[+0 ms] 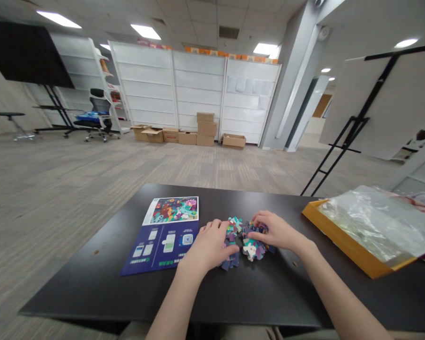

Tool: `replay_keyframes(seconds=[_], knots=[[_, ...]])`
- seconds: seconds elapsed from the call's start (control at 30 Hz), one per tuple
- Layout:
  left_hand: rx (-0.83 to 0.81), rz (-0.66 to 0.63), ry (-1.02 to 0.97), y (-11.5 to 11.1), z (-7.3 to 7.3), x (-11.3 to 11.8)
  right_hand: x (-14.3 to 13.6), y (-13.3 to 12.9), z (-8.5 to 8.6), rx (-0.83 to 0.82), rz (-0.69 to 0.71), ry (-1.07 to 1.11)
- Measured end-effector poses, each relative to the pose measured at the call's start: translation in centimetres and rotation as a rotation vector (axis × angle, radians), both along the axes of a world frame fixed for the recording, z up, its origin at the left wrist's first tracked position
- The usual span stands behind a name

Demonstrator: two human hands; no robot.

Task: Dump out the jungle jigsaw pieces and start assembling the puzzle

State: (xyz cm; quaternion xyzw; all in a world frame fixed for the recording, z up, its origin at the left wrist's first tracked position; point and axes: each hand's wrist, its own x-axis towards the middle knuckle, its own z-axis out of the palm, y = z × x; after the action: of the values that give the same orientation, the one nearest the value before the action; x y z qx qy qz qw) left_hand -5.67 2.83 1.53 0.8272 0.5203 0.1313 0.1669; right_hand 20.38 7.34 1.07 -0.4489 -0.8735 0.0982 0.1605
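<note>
Two small heaps of colourful jigsaw puzzle pieces (pixel 254 249) lie close together on the black table (pixel 156 300), a narrow gap between them. My left hand (pixel 212 243) rests palm down against the left heap (pixel 233 227), thumb stretched apart from the fingers and partly covering the pieces. Curved over the right heap is my right hand (pixel 274 230), its thumb and fingers spread around the pieces and touching them. Left of my left hand lies a printed sheet (pixel 152 250), with a bright picture at its top and a dark blue lower half.
A yellow box (pixel 343 241) with clear plastic wrapping (pixel 364 222) stands at the table's right. Beyond the table are cardboard boxes (pixel 187 137), white shelving (pixel 198 85), an office chair (pixel 99 115) and a black-framed board stand (pixel 350 132).
</note>
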Motion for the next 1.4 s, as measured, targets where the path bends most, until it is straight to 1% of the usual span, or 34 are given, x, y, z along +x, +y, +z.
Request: replay_keyframes(seconds=[0.17, 0.33, 0.43, 0.57, 0.67, 0.73, 0.83, 0.93, 1.1, 1.23, 1.3, 1.4], knots=[[0.026, 0.045, 0.059, -0.2, 0.2, 0.2, 0.0, 0.0, -0.1, -0.019, -0.002, 0.014], [0.03, 0.073, 0.097, -0.1, 0.3, 0.0, 0.3, 0.1, 0.4, -0.066, -0.038, 0.02], [0.031, 0.088, 0.114, -0.2, 0.4, -0.2, 1.2, 0.7, 0.5, -0.039, -0.121, 0.007], [0.035, 0.159, 0.151, -0.5, 0.6, -0.2, 3.3, 1.9, 0.1, 0.025, -0.289, -0.069], [0.054, 0.188, 0.162, -0.6, 0.6, -0.3, 4.8, 2.5, -0.1, -0.03, -0.411, -0.149], [0.075, 0.157, 0.129, -0.5, 0.5, -0.4, 5.4, 2.5, 0.0, -0.073, -0.468, -0.183], [0.102, 0.027, 0.008, -0.6, 0.4, -0.2, 6.0, 2.5, 0.2, -0.078, -0.523, -0.173], [0.14, -0.066, -0.054, -1.2, 0.2, 0.9, 6.5, 2.4, 0.0, -0.106, -0.518, -0.153], [0.214, -0.119, -0.039, -2.3, -0.3, 3.6, 7.7, 2.3, -0.4, -0.223, -0.425, -0.116], [0.237, -0.136, -0.038, -2.3, -0.6, 4.9, 8.8, 2.1, -0.7, -0.326, -0.37, -0.084], [0.238, -0.129, -0.015, -2.1, -0.8, 5.4, 9.3, 2.2, -1.0, -0.324, -0.385, -0.104], [0.222, -0.116, 0.031, -1.7, -0.9, 6.0, 10.2, 2.5, -1.3, -0.293, -0.46, -0.153]])
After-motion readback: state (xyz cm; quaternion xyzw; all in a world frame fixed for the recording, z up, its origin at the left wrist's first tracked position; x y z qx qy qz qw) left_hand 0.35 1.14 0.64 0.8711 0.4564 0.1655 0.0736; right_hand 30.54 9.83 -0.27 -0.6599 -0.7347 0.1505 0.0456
